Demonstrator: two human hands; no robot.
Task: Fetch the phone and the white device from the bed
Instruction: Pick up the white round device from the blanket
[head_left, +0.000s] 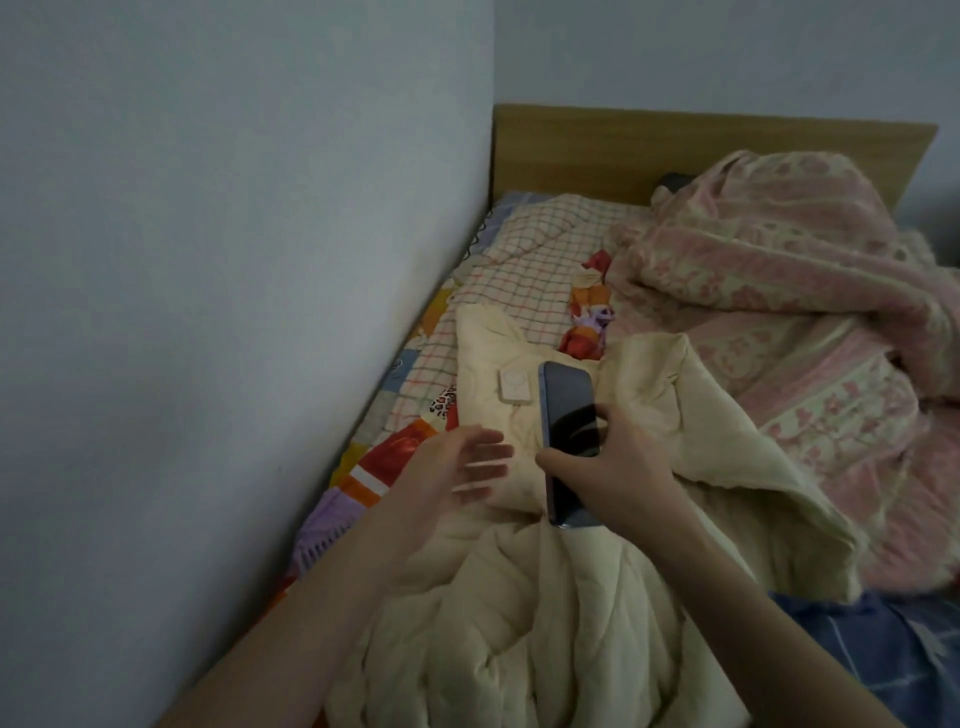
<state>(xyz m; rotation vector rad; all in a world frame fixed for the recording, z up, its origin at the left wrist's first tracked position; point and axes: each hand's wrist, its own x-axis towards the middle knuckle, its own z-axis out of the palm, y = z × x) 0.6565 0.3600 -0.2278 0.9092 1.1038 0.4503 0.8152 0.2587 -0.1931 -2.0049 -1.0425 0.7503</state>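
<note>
The right hand (618, 467) grips the phone (569, 436) across its middle, thumb on the near long edge and fingers wrapped over the far edge. The phone is dark-screened with a blue rim, raised clear of the bedding, its long axis running from 12 to 6 o'clock, screen facing the camera.

The left hand (457, 467) is open and empty, palm turned toward the right hand, fingers spread and slightly blurred. It hovers over the quilt (519, 613) at 9 o'clock of the phone, just beside it and not touching it.

The white device (515, 385) lies flat on the cream quilt at 11 o'clock of the phone, its right edge partly hidden behind the phone's top corner. It is a small rounded rectangle with a circular mark on its face. Neither hand touches it.

The quilt is bunched along the middle of the bed (701, 145), which has a wooden headboard. A pink patterned blanket (779, 291) is heaped at 2 o'clock of the phone. A checked cloth (524, 260) lies at 12 o'clock, toward the headboard. A colourful sheet (384, 462) shows along the wall (234, 260) at 9 o'clock.
</note>
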